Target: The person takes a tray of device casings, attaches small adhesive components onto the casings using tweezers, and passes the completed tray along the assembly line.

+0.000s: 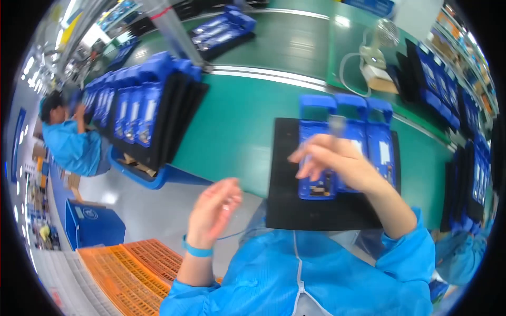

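Three blue fixtures (323, 190) lie side by side on a black board (287, 174) in front of me, each with a raised block at its far end. Small electronic parts and pale strips sit in them. Over the left and middle fixtures is my right hand (337, 158), its fingers closed around a small blurred greyish piece (337, 125) whose kind I cannot make out. My left hand (213, 210), with a blue wristband (198, 248), is raised left of the board, apart from it. Its fingers curl together, somewhat smeared; what they hold, if anything, is unclear.
More boards with blue fixtures (134, 110) stand tilted at the left, above a blue bin (138, 176). A small fan (375, 50) stands at the back right. Orange slotted trays (132, 271) are stacked lower left. A co-worker (74, 142) works at far left.
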Motion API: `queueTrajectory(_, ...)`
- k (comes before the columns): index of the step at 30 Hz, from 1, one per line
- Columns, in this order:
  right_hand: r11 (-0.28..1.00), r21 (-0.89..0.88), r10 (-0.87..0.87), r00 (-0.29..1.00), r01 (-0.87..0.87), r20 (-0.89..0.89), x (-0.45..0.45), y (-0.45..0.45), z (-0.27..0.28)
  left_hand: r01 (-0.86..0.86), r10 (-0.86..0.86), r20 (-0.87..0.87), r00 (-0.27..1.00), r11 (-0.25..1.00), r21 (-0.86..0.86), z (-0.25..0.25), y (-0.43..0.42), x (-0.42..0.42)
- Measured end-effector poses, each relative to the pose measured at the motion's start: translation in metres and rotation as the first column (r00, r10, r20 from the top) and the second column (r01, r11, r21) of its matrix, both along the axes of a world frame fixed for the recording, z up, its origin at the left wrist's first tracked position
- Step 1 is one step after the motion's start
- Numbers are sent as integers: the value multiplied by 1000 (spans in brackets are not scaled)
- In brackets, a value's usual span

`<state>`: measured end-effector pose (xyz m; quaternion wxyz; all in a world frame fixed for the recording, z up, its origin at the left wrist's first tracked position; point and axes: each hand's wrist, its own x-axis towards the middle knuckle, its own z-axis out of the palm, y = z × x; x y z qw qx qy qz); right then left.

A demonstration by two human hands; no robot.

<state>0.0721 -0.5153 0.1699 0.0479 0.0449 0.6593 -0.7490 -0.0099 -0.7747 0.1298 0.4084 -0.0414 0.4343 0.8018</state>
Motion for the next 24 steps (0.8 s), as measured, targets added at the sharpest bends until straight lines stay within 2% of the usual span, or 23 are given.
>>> queueTrajectory(1, 994, 45, 94, 995, -95, 8, -31, -20, -8, -101, 103, -33, 994, 993, 66, -7, -30, -18)
queueTrajectory(2, 986, 13, 166, 985, -167, 41, -65, -38, -19, -226, 229, -39, 973, 972, 69, -14, -57, -35)
queueTrajectory(3, 986, 33, 162, 986, -163, 30, -97, -62, -31, -346, 349, -42, 936, 935, 73, -24, -83, -51)
queueTrajectory(4, 990, 9, 141, 989, -141, 36, -125, -92, -36, -361, 366, -52, 929, 929, 84, -36, -109, -67)
queueTrajectory(5, 989, 16, 149, 989, -149, 11, -146, -117, -39, -457, 461, -4, 888, 883, 107, -49, -132, -83)
queueTrajectory(6, 995, -30, 90, 996, -90, 11, -167, -146, -44, -549, 547, 48, 836, 827, 125, -61, -152, -97)
queueTrajectory(7, 998, 61, 30, 1000, -29, -5, -188, -167, -49, -559, 559, 44, 828, 818, 133, -70, -168, -110)
queueTrajectory(8, 878, 401, -169, 954, 261, -249, -206, -190, -57, -598, 594, 75, 801, 792, 122, -77, -181, -124)
queueTrajectory(9, 840, 434, -256, 944, 325, -210, -219, -204, -56, -636, 627, 107, 772, 764, 109, -85, -194, -138)
queueTrajectory(10, 795, 469, -343, 923, 384, -174, -228, -213, -54, -643, 634, 107, 766, 757, 116, -95, -208, -157)
queueTrajectory(11, 796, 472, -334, 925, 379, -179, -233, -219, -52, -649, 639, 114, 761, 753, 109, -106, -221, -179)
queueTrajectory(13, 716, 570, -427, 899, 404, -101, -240, -229, -46, -658, 647, 121, 753, 745, 108, -115, -241, -220)
queueTrajectory(14, 714, 574, -422, 901, 401, -105, -245, -234, -44, -665, 662, 64, 746, 739, 111, -116, -246, -239)
queueTrajectory(16, 722, 538, -479, 875, 435, -64, -253, -238, -44, -667, 671, 10, 741, 736, 113, -120, -252, -268)
queueTrajectory(17, 703, 509, -467, 862, 497, -197, -262, -236, -59, -675, 680, -12, 733, 729, 113, -120, -253, -279)
queueTrajectory(18, 698, 508, -473, 857, 505, -202, -269, -232, -74, -680, 687, -34, 726, 724, 116, -120, -254, -289)
queueTrajectory(19, 844, 359, -400, 913, 400, -77, -273, -224, -82, -723, 723, -35, 690, 691, 32, -111, -249, -292)
queueTrajectory(20, 941, 180, -295, 955, 285, 31, -266, -216, -71, -716, 717, -33, 696, 697, 35, -116, -256, -300)
queueTrajectory(21, 979, -52, -194, 977, 199, 89, -253, -206, -64, -677, 677, -76, 732, 735, 38, -120, -268, -303)
queueTrajectory(22, 976, -50, -207, 973, 213, 97, -241, -199, -55, -633, 632, -116, 766, 773, 38, -125, -273, -305)
queueTrajectory(23, 981, -104, -152, 980, 166, 126, -231, -191, -51, -687, 686, -86, 722, 726, 24, -119, -266, -299)
queueTrajectory(24, 979, -162, -99, 983, 124, 154, -223, -185, -47, -675, 674, -79, 734, 738, 20, -112, -261, -289)
